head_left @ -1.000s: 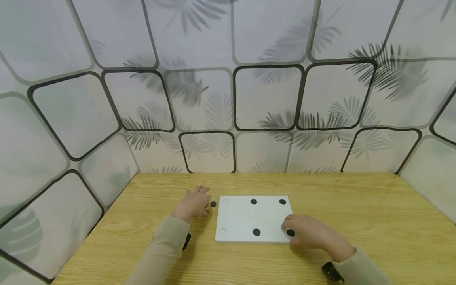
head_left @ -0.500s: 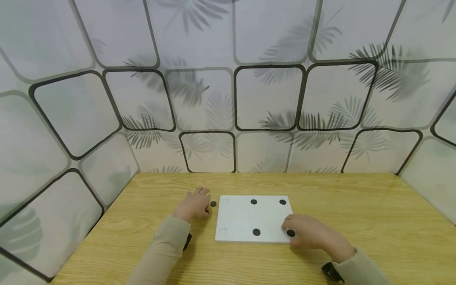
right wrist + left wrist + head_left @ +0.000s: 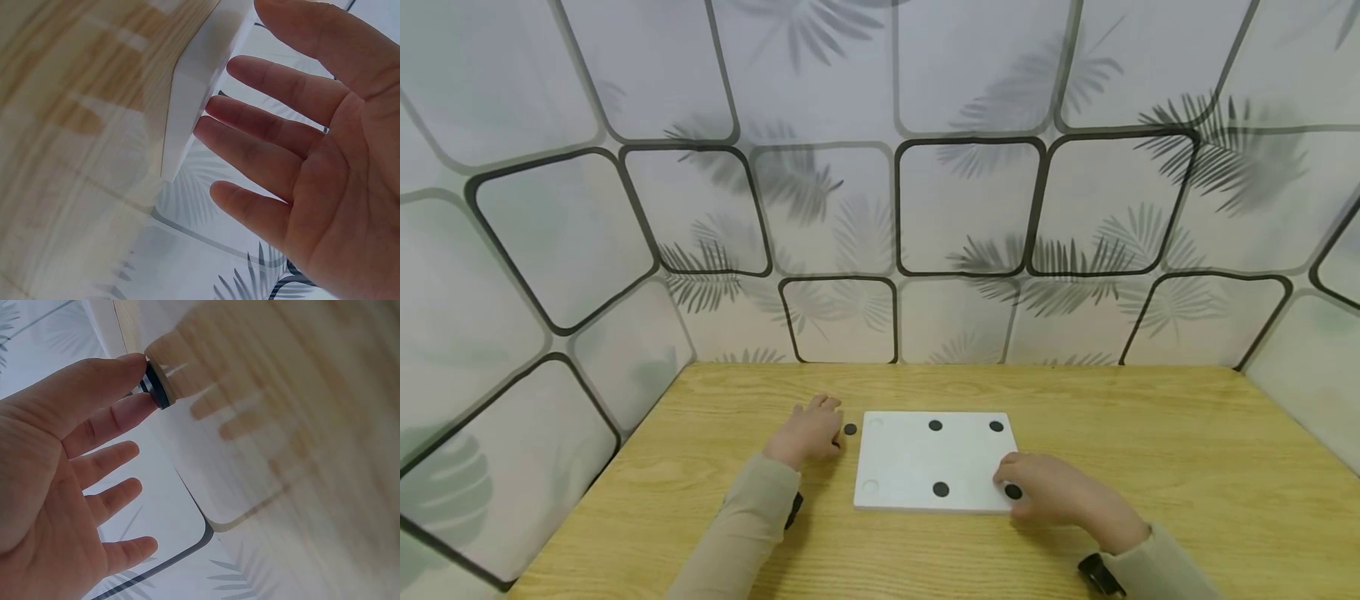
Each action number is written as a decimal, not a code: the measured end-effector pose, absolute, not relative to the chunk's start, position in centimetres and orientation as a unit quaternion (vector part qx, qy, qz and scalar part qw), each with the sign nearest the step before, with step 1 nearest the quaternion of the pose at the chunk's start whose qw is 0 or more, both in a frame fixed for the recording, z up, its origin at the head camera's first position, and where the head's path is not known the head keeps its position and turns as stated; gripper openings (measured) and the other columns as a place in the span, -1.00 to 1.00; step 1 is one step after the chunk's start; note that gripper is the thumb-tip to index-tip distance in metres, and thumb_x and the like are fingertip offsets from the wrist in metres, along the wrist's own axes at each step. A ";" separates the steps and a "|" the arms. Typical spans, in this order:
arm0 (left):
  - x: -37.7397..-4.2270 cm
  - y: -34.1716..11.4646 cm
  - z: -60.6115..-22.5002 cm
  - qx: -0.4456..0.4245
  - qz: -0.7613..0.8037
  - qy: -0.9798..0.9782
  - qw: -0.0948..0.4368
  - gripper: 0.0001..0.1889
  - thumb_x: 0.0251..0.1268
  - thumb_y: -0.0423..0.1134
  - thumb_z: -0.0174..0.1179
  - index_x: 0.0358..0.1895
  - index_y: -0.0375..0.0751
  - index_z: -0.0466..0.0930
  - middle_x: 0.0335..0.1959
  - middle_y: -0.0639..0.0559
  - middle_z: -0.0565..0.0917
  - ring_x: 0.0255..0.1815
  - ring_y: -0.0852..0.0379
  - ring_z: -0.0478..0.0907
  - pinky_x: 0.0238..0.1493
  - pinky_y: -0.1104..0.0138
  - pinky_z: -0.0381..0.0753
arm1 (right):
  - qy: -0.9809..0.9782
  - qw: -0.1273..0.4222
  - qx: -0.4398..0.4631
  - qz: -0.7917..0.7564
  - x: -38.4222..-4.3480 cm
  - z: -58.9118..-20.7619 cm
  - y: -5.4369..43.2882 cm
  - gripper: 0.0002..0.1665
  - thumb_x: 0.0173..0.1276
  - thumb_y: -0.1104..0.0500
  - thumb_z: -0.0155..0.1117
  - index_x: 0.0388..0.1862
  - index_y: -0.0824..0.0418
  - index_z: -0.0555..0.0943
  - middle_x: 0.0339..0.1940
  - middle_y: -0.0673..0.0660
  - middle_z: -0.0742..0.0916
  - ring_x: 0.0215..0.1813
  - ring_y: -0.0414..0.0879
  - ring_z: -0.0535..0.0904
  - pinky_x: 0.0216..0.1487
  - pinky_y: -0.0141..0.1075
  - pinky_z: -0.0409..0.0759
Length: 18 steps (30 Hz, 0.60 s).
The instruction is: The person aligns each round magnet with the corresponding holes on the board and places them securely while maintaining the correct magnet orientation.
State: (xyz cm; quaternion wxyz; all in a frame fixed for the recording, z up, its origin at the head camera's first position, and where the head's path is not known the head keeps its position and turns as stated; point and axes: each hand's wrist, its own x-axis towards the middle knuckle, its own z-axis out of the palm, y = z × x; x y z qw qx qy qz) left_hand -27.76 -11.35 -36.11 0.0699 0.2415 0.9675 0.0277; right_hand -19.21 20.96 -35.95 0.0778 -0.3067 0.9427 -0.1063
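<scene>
A white rectangular board (image 3: 898, 458) lies on the table, with several black discs set in it and two bare round recesses at its left end. A loose black disc (image 3: 851, 429) lies on the wood just left of the board. My left hand (image 3: 805, 435) is beside this disc; in the left wrist view its thumb and index fingertip pinch the disc's edge, the other fingers spread. At the board's front right corner, my right hand (image 3: 1048, 490) lies beside another black disc (image 3: 1013, 492). Its fingers extend along the board's edge in the right wrist view; exact contact is unclear.
The wooden table (image 3: 745, 387) has a glossy surface that reflects the hands. Behind it hangs a pale patterned backdrop (image 3: 955, 208) with leaf and rounded-square prints, which also runs along both sides.
Both hands keep almost the same place and pose. The whole view shifts by a few pixels; the board and discs show no movement on the table.
</scene>
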 end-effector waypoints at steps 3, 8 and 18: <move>-27.6 -11.3 -36.0 0.235 0.021 0.969 0.072 -0.75 0.05 -0.30 0.19 -0.71 -0.11 0.38 0.22 -0.21 0.26 0.26 -0.22 0.06 0.08 -0.19 0.09 | 0.942 0.075 -0.310 -0.107 -19.2 -35.9 21.0 -0.63 -0.11 0.22 0.35 -0.25 0.28 0.58 -0.30 0.00 0.57 -0.28 -0.13 0.48 -0.19 -0.19 0.46; -27.8 -11.3 -36.2 0.223 0.017 0.972 0.076 -0.72 0.07 -0.24 0.19 -0.72 -0.14 0.38 0.19 -0.22 0.28 0.24 -0.22 0.09 0.06 -0.20 0.10 | 0.940 0.071 -0.316 -0.110 -19.2 -35.8 20.9 -0.64 -0.12 0.23 0.34 -0.25 0.29 0.58 -0.30 0.01 0.56 -0.28 -0.13 0.48 -0.19 -0.20 0.46; -27.5 -11.1 -36.0 0.236 0.015 0.968 0.090 -0.75 0.12 -0.26 0.18 -0.65 -0.15 0.38 0.22 -0.24 0.23 0.26 -0.22 0.04 0.08 -0.18 0.10 | 0.941 0.068 -0.312 -0.112 -19.0 -35.8 20.9 -0.63 -0.11 0.23 0.35 -0.24 0.29 0.58 -0.28 0.02 0.56 -0.26 -0.12 0.49 -0.17 -0.19 0.46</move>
